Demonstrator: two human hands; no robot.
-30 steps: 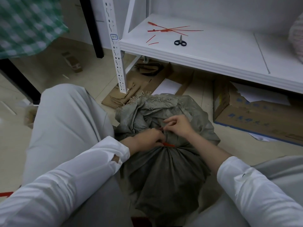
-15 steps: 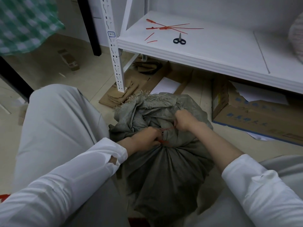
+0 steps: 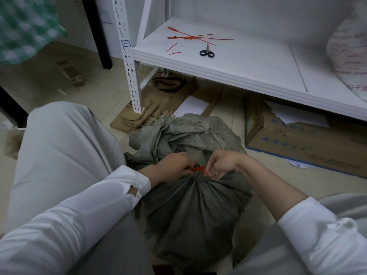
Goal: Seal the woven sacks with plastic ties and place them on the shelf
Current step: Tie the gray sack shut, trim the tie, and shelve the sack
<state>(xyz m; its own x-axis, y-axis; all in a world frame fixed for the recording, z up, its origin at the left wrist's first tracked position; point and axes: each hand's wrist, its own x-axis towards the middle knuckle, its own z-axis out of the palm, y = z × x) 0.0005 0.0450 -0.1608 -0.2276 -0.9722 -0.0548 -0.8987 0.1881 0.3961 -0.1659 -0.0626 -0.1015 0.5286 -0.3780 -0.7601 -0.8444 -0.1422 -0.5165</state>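
On the floor between your knees, the grey woven sack stands w/ its neck gathered. Your left hand pinches the red plastic tie at the neck. Your right hand pinches its other end, just beside. Both hands grip the tie. On the white shelf beyond lie spare ties, scissors & a white sack at the right edge.

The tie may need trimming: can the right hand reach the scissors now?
Probably yes, once freed: the scissors lie uncovered near the shelf edge, but the right hand pinches the red tie.
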